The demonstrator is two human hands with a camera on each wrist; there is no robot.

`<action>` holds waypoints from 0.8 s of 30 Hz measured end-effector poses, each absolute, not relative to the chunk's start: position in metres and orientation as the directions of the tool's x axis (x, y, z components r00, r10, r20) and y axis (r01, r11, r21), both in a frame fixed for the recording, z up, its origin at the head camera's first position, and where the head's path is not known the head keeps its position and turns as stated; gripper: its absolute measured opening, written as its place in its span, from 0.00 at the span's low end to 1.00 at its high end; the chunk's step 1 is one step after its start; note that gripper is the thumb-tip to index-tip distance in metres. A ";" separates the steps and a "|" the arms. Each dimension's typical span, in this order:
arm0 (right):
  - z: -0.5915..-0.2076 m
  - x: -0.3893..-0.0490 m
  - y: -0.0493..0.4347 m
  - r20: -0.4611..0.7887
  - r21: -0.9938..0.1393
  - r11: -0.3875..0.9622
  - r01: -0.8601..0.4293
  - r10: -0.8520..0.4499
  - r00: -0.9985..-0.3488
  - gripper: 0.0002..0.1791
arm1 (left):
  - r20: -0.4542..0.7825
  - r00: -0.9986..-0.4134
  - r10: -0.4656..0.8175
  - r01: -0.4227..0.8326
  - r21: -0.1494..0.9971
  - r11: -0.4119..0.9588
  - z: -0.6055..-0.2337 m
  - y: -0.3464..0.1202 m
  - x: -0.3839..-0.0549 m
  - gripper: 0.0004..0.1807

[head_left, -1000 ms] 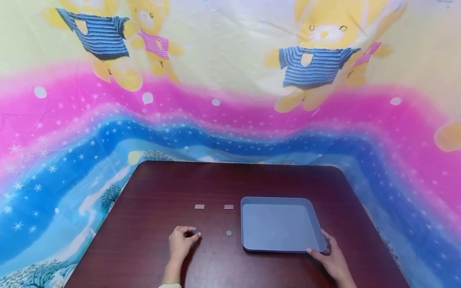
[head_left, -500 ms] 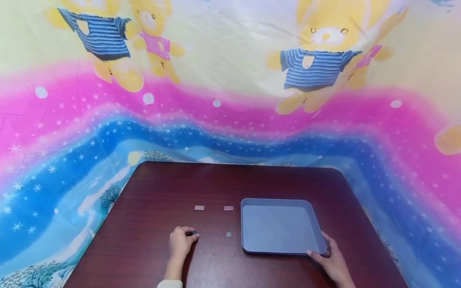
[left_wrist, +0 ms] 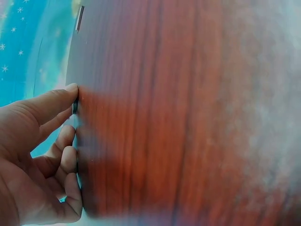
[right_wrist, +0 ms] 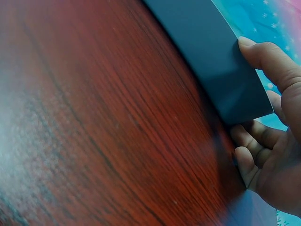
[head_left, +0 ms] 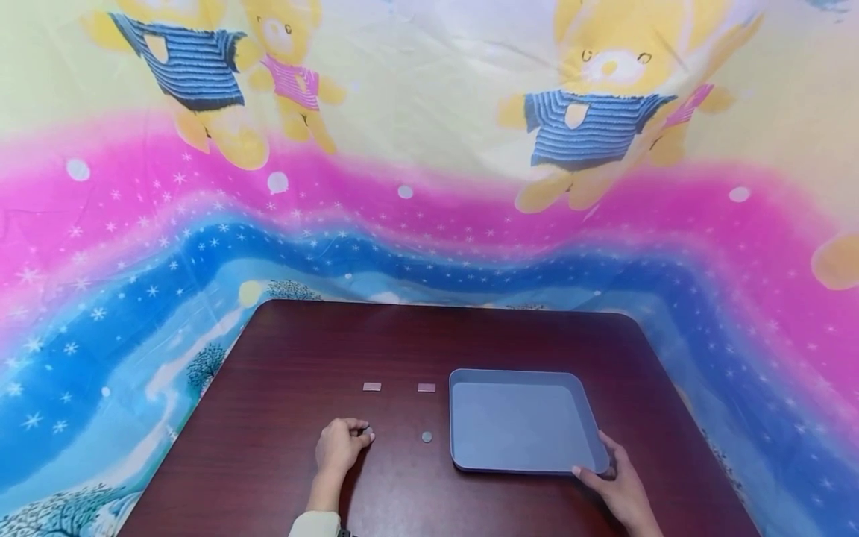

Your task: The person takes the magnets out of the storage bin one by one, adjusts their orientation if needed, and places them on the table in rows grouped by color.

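In the head view, my left hand [head_left: 338, 447] is low over the table, thumb and forefinger pinching a small, dark grey, coin-like disc [head_left: 367, 429]. Only a dark sliver of that disc [left_wrist: 75, 107] shows past the thumb in the left wrist view. A similar grey disc lies on the table to its right, apart from both hands. My right hand [head_left: 620, 481] grips the near right corner of a shallow grey rectangular tray [head_left: 461, 459]. Its thumb is on the rim in the right wrist view, with other fingers by the tray's outer side and underside.
Two small pinkish rectangular pieces, one on the left [head_left: 372, 387] and one on the right [head_left: 426, 388], lie behind the discs. The dark red-brown table [head_left: 322, 335] has rounded far corners. A patterned cloth [head_left: 429, 216] hangs behind it.
The left fingertips have shifted slightly about the disc, and more of the left sleeve shows. The right hand and tray stay in place.
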State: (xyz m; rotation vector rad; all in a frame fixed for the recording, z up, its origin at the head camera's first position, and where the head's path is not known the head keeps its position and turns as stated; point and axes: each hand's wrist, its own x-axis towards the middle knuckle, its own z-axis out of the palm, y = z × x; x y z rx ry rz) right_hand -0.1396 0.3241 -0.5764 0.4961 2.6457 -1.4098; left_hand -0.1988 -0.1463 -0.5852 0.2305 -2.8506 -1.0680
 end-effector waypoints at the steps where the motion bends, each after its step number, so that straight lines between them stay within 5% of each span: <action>1: -0.576 -0.139 0.324 -0.241 -0.788 0.518 0.332 0.236 -0.941 0.61 | 0.025 -0.984 -0.174 -0.115 0.658 0.744 -0.585 -0.146 -0.199 0.11; 15: -0.562 -0.141 0.318 -0.228 -0.734 0.612 0.295 0.187 -0.956 0.57 | 0.131 -0.982 -0.135 0.011 0.755 0.655 -0.578 -0.164 -0.189 0.20; 24: -0.546 -0.149 0.291 0.071 -0.627 0.774 0.086 0.167 -0.983 0.41 | 0.340 -0.938 -0.073 0.179 0.651 0.737 -0.548 -0.163 -0.182 0.26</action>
